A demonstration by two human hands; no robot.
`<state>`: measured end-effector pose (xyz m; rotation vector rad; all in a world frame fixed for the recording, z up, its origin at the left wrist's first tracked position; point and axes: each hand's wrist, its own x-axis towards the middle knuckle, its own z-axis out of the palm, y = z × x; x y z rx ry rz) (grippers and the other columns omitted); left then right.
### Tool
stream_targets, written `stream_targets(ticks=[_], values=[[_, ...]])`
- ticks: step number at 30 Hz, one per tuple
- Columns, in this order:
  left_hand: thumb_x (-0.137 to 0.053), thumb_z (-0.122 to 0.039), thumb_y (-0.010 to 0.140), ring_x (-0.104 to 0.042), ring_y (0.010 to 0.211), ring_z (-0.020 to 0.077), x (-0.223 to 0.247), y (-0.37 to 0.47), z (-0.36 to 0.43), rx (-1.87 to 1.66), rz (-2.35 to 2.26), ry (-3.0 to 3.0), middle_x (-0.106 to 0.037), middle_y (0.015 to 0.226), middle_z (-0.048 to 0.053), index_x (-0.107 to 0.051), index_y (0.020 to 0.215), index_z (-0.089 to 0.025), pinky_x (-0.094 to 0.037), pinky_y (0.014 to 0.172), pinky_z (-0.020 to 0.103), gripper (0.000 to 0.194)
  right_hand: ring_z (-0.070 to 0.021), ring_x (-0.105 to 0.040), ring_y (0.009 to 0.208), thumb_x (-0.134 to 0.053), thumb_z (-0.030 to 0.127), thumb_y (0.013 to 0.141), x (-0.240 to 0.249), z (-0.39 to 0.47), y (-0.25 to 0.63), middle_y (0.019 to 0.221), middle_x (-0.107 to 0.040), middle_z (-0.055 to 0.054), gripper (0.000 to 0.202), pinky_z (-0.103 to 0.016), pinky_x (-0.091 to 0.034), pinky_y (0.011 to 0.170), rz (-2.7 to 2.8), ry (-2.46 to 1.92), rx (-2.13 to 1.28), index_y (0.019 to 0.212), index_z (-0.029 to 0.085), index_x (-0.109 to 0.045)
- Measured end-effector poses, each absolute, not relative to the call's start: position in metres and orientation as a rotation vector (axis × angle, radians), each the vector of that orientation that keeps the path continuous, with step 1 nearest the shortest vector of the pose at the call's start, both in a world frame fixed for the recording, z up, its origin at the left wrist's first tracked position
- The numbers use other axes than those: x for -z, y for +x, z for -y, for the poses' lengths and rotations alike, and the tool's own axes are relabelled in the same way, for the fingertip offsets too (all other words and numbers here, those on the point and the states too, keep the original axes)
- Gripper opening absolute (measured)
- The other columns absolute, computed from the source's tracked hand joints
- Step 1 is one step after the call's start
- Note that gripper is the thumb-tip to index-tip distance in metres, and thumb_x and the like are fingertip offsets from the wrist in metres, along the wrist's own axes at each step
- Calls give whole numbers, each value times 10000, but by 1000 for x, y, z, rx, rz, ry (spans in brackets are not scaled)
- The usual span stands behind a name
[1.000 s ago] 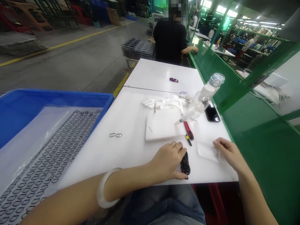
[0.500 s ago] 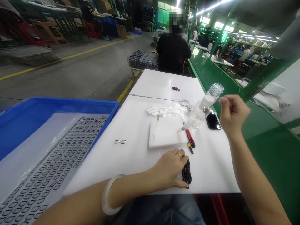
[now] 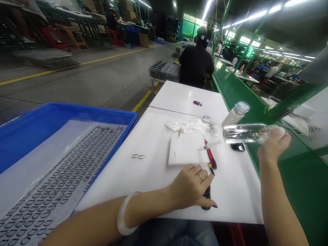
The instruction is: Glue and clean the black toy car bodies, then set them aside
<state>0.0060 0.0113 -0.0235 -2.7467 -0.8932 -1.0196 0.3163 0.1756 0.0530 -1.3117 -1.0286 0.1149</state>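
Note:
My right hand [image 3: 274, 146] grips a clear bottle [image 3: 243, 133] near its white cap and holds it up on its side above the table's right edge. Bottle and fingers are somewhat blurred. On the near part of the table, my left hand [image 3: 191, 186] lies palm down, thumb spread away from the fingers. Partly hidden beneath it is a bundle of glossy black pieces [image 3: 207, 195], which it touches. Just beyond are a white foam block [image 3: 188, 150], a red utility knife [image 3: 210, 154] and a small black-and-yellow tool [image 3: 211, 169].
A dotted tumbler [image 3: 234, 114] and a black phone [image 3: 238, 147] stand and lie at the right. White cloth [image 3: 188, 126] is crumpled behind the block. Two small metal loops [image 3: 138, 156] lie left. A blue bin [image 3: 112, 114] holds a sheet of many loops. A person [image 3: 196, 63] sits ahead.
My right hand has taken hold of the clear bottle, which has gone from standing on the table to lying sideways in the air. My left hand stays by the black bundle. The view has shifted slightly.

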Motion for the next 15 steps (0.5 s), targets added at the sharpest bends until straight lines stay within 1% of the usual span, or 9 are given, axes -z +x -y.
stream_targets(ticks=[2, 3, 5, 7, 10, 11, 13, 14, 15], values=[[-529, -691, 944, -561, 713, 215, 21, 8, -9, 1198, 785, -2674, -597, 765, 55, -656, 1019, -103, -469, 628, 363, 606, -236, -668, 788, -400, 325, 937, -49, -180, 338, 891, -583, -75, 147, -430, -591, 740, 853, -1292, -364, 1006, 231, -490], [-516, -637, 970, -548, 686, 203, 21, 10, -7, 1260, 715, -2662, -575, 732, 45, -660, 970, -110, -456, 600, 358, 546, -230, -675, 760, -391, 275, 922, -47, -180, 344, 852, -588, -70, 133, -425, -599, 723, 810, -1291, -456, 958, 232, -511], [-508, -560, 992, -517, 626, 179, 23, 15, -1, 1323, 515, -2675, -528, 679, 25, -657, 869, -126, -426, 541, 344, 474, -217, -688, 738, -373, 188, 882, -43, -175, 351, 812, -606, -68, 186, -425, -615, 722, 822, -1297, -600, 906, 225, -554], [-540, -531, 982, -486, 575, 156, 27, 19, 5, 1292, 269, -2740, -496, 649, 11, -642, 782, -154, -411, 497, 327, 439, -203, -690, 733, -368, 161, 857, -38, -167, 351, 790, -612, -60, 217, -430, -626, 731, 800, -1268, -705, 874, 221, -576], [-609, -486, 952, -464, 522, 142, 29, 22, 9, 1120, -53, -2936, -491, 614, -1, -591, 675, -209, -415, 450, 311, 392, -210, -677, 731, -442, 242, 857, -36, -157, 342, 751, -594, -46, 123, -437, -626, 712, 811, -1265, -708, 809, 233, -554], [-619, -473, 946, -468, 516, 144, 26, 22, 8, 1057, -98, -3020, -498, 605, -3, -571, 650, -222, -424, 442, 312, 390, -225, -671, 729, -488, 286, 848, -37, -155, 337, 738, -588, -47, 90, -439, -622, 692, 833, -1290, -642, 785, 242, -536], [-632, -460, 933, -489, 523, 147, 15, 22, 4, 947, -77, -3185, -525, 608, -8, -542, 626, -238, -450, 446, 318, 389, -264, -658, 741, -554, 359, 823, -43, -154, 325, 732, -581, -63, 129, -450, -603, 674, 875, -1348, -474, 761, 257, -504], [-636, -456, 926, -503, 534, 145, 7, 22, 3, 906, -32, -3247, -543, 622, -12, -541, 628, -243, -463, 456, 318, 378, -285, -655, 772, -576, 387, 812, -48, -154, 317, 750, -585, -76, 152, -464, -592, 701, 885, -1362, -405, 772, 260, -504], [-639, -446, 919, -511, 544, 141, -2, 21, 1, 876, 3, -3280, -558, 639, -16, -549, 640, -249, -471, 467, 316, 352, -306, -653, 831, -605, 405, 794, -53, -154, 309, 789, -596, -91, 173, -483, -576, 767, 889, -1361, -362, 796, 256, -516]])
